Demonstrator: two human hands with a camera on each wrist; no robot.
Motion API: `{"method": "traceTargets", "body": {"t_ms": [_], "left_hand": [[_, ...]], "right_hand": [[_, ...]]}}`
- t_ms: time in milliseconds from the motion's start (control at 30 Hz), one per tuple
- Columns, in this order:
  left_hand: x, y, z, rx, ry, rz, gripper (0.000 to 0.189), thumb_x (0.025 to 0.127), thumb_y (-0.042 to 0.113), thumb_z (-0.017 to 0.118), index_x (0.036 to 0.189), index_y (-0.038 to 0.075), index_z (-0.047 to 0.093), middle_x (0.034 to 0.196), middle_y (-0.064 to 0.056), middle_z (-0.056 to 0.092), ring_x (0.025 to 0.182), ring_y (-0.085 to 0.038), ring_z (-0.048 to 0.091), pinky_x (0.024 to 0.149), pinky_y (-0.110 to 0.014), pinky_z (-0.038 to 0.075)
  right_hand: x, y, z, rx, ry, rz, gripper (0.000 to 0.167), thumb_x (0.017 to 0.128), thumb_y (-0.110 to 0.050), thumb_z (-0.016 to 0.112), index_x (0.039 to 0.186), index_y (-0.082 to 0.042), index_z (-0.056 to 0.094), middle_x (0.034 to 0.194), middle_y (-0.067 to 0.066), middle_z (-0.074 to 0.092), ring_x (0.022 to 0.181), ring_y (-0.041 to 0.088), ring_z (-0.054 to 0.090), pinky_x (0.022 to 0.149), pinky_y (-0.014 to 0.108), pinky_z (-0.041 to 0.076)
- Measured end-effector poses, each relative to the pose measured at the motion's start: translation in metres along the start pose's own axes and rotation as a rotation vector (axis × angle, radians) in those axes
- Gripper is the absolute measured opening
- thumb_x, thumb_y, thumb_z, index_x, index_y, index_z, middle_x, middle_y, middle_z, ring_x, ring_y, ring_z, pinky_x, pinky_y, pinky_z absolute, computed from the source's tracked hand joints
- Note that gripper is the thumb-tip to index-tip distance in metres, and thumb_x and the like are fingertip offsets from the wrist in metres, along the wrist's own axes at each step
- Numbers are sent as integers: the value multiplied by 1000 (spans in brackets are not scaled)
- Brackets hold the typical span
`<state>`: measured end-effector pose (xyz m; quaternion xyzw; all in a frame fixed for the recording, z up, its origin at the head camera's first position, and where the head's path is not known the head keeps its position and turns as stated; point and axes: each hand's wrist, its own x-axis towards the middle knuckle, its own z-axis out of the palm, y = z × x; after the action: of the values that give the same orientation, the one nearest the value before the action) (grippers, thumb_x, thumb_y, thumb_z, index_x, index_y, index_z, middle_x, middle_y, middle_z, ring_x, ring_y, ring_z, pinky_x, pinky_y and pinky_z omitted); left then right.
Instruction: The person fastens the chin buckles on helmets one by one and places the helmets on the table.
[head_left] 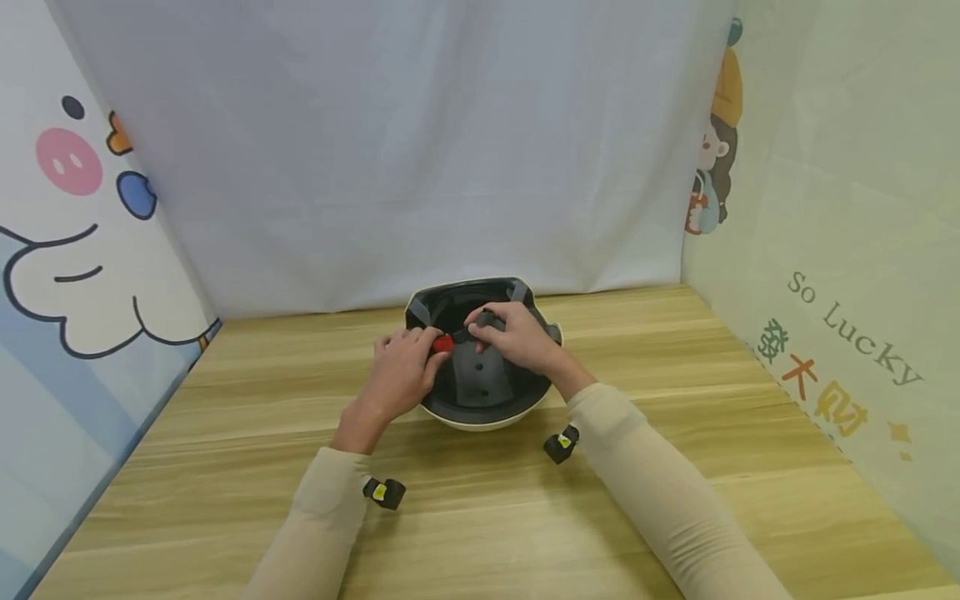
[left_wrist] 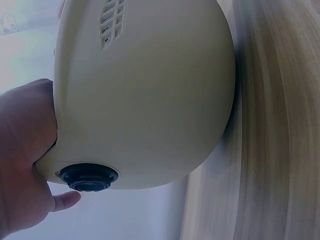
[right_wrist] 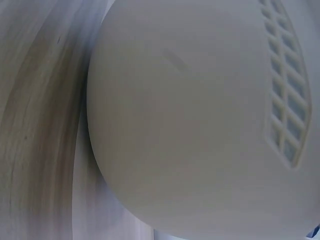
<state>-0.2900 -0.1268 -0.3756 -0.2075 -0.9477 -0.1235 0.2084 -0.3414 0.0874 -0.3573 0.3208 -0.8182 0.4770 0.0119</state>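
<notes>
Helmet (head_left: pixel 480 385) lies hollow side up, right under the fingers of both hands. The left hand (head_left: pixel 397 367) pinches a red clip (head_left: pixel 443 342), its thumb and fingertips almost together. The right hand (head_left: pixel 521 335) has its fingers bent round a dark piece (head_left: pixel 491 318); I cannot tell how tight the hold is. Between the fingertips there seems to be a bit of black strap (head_left: pixel 461 333). It could be twisted, though I cannot see; a twist could turn the clip the wrong way. The red clip is small, so a loose pinch could let it drop into the helmet below the fingers. Outside the left fingers, a round black knob (left_wrist: pixel 89 177) sticks out from the helmet's side, and one finger pokes out near it. Lower than all the fingers, the helmet's round top rests on the table (head_left: pixel 225 433). Round things rock, so leaning hard on one edge could tip the helmet and tug the clip from the fingers.
</notes>
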Motion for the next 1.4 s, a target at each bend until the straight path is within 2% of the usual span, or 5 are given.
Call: {"method": "traceTargets", "body": {"t_ms": [400, 667, 867, 1200, 1400], "left_hand": [[-1, 1, 1, 28, -7, 11, 31, 100, 33, 55, 121, 11, 60, 100, -9, 65, 98, -32, 55, 90, -57, 40], [-4, 3, -1, 46, -27, 33, 33, 101, 36, 52, 121, 11, 59, 98, -9, 63, 96, -32, 53, 90, -56, 40], [-3, 2, -2, 63, 1, 44, 32, 101, 37, 53, 119, 11, 60, 96, -9, 62, 95, -33, 53, 89, -57, 40], [-2, 2, -1, 93, 5, 64, 31, 100, 37, 54, 118, 13, 60, 95, -9, 61, 94, -33, 54, 89, -58, 40], [-2, 3, 1, 93, 2, 69, 31, 100, 37, 53, 119, 13, 58, 94, -9, 61, 94, -33, 54, 89, -58, 39]], "right_hand": [[-3, 0, 4, 33, 28, -27, 21, 98, -17, 61, 110, -1, 67, 74, 6, 69, 74, 16, 68, 83, 34, 52], [-4, -3, 13, -84, 32, -90, 15, 97, -13, 61, 106, -2, 68, 69, 4, 69, 71, 28, 68, 59, 25, 43], [-2, -8, 14, -90, 31, -76, 16, 96, -12, 62, 107, 0, 68, 69, 5, 70, 71, 29, 69, 58, 23, 44], [-3, -5, 12, 119, -19, 55, 17, 95, -8, 63, 110, 0, 67, 86, 18, 71, 72, 20, 71, 78, 55, 54], [-4, -7, 11, 190, -28, 103, 18, 95, -6, 63, 111, 1, 66, 94, 28, 69, 73, 20, 71, 80, 56, 54]]}}
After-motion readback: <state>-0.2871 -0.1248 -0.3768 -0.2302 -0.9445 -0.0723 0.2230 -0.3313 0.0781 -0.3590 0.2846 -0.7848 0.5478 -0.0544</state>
